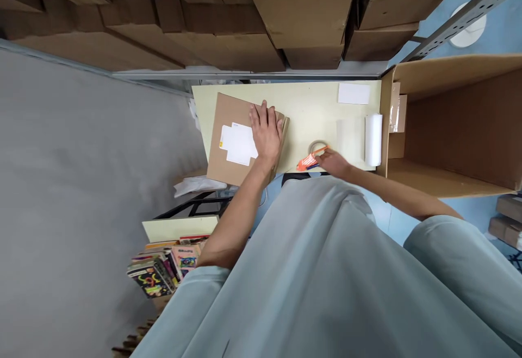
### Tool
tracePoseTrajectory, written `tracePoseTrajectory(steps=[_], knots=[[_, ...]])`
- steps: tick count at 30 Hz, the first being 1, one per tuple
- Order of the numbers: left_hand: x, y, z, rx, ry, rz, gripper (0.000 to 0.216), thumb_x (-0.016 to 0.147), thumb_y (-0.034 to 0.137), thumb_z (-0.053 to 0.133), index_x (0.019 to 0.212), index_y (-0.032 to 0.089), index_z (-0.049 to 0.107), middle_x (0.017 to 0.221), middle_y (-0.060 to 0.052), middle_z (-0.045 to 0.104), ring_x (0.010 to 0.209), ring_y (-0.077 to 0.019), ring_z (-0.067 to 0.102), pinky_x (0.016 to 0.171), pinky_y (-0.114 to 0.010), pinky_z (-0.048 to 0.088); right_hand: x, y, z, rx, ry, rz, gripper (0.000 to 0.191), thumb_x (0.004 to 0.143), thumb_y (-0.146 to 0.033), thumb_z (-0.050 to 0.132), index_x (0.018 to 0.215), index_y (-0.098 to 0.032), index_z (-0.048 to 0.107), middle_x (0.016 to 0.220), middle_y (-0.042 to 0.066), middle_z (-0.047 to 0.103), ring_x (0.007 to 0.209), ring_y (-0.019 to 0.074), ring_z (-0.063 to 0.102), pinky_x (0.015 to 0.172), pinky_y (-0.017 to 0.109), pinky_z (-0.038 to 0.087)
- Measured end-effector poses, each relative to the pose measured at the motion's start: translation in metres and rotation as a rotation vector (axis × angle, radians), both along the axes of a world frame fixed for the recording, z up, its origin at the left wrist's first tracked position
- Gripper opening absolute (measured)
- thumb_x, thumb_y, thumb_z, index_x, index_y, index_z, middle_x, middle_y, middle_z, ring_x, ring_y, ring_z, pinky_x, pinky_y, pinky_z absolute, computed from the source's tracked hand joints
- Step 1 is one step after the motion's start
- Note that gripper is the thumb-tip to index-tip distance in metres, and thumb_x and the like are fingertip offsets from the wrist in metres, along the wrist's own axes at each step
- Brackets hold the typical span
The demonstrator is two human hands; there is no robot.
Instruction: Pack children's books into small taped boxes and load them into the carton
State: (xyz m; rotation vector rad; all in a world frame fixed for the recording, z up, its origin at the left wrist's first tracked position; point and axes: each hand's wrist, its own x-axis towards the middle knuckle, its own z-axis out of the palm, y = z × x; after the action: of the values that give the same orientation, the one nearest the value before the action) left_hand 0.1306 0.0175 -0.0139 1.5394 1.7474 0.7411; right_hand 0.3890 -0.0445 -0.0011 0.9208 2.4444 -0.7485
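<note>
My left hand (266, 132) lies flat with fingers extended on top of a closed cardboard box (228, 113), near its right edge. White labels (238, 143) are stuck on the upper face of this box. At the front edge of the table my right hand (332, 162) has its fingers closed on an orange tape dispenser (306, 162). A roll of tape (314, 145) shows right beside the orange part; whether it is mounted there I cannot tell. Something thin and blue (313, 166) lies just under the dispenser.
On the pale table (302, 97) are a white paper sheet (353, 93) and a white roll (373, 140). A large open carton (457, 130) stands at the right. Above the back edge runs a shelf of cardboard boxes (305, 16). Books (163, 271) are stacked lower left, near a grey wall (81, 184).
</note>
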Motion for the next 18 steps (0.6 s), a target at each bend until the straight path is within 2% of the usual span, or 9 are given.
tracePoseTrajectory(steps=[3, 6, 9, 12, 15, 18], knots=[[-0.001, -0.001, -0.001, 0.002, 0.015, -0.011, 0.077, 0.111, 0.076, 0.047, 0.155, 0.015, 0.064, 0.186, -0.011, 0.04, 0.181, -0.0312, -0.008, 0.146, -0.055, -0.011, 0.029, 0.028, 0.002, 0.061, -0.038, 0.063, 0.049, 0.103, 0.0, 0.045, 0.147, -0.001, 0.068, 0.119, 0.022, 0.087, 0.11, 0.0298, 0.082, 0.119, 0.044, 0.047], [-0.005, -0.009, 0.0, 0.003, 0.003, -0.053, 0.071, 0.11, 0.075, 0.052, 0.15, 0.018, 0.068, 0.182, -0.011, 0.047, 0.182, -0.029, -0.006, 0.148, -0.053, -0.008, 0.047, 0.056, 0.004, 0.067, 0.003, 0.086, 0.049, 0.101, 0.0, 0.046, 0.143, -0.004, 0.07, 0.117, 0.02, 0.087, 0.109, 0.0281, 0.081, 0.121, 0.044, 0.044], [-0.015, -0.024, 0.001, -0.009, 0.019, -0.165, 0.064, 0.112, 0.068, 0.055, 0.149, 0.017, 0.068, 0.18, -0.013, 0.05, 0.182, -0.0294, -0.001, 0.148, -0.057, -0.006, 0.067, 0.081, 0.001, 0.089, -0.017, 0.007, 0.046, 0.1, -0.001, 0.046, 0.139, -0.005, 0.071, 0.114, 0.02, 0.087, 0.109, 0.0288, 0.079, 0.118, 0.046, 0.045], [-0.03, -0.04, 0.002, -0.022, 0.065, -0.313, 0.056, 0.113, 0.063, 0.055, 0.148, 0.02, 0.069, 0.177, -0.013, 0.054, 0.182, -0.0295, 0.009, 0.149, -0.06, 0.0, 0.083, 0.099, -0.005, 0.173, -0.083, -0.033, 0.042, 0.108, -0.011, 0.044, 0.143, -0.003, 0.066, 0.113, 0.022, 0.086, 0.112, 0.0332, 0.077, 0.116, 0.05, 0.047], [-0.046, -0.053, 0.004, -0.038, 0.076, -0.417, 0.054, 0.111, 0.065, 0.055, 0.141, 0.025, 0.074, 0.172, -0.014, 0.06, 0.18, -0.033, 0.018, 0.148, -0.065, 0.008, 0.081, 0.1, -0.013, 0.223, -0.113, 0.007, 0.044, 0.113, -0.022, 0.045, 0.148, 0.0, 0.061, 0.116, 0.023, 0.085, 0.114, 0.0356, 0.076, 0.117, 0.051, 0.048], [-0.061, -0.063, 0.006, -0.08, 0.04, -0.475, 0.053, 0.106, 0.069, 0.061, 0.135, 0.027, 0.077, 0.164, -0.015, 0.067, 0.176, -0.0373, 0.032, 0.146, -0.069, 0.017, 0.059, 0.09, -0.021, 0.206, -0.121, 0.015, 0.045, 0.112, -0.02, 0.045, 0.149, 0.001, 0.06, 0.118, 0.023, 0.085, 0.112, 0.034, 0.077, 0.118, 0.049, 0.047]])
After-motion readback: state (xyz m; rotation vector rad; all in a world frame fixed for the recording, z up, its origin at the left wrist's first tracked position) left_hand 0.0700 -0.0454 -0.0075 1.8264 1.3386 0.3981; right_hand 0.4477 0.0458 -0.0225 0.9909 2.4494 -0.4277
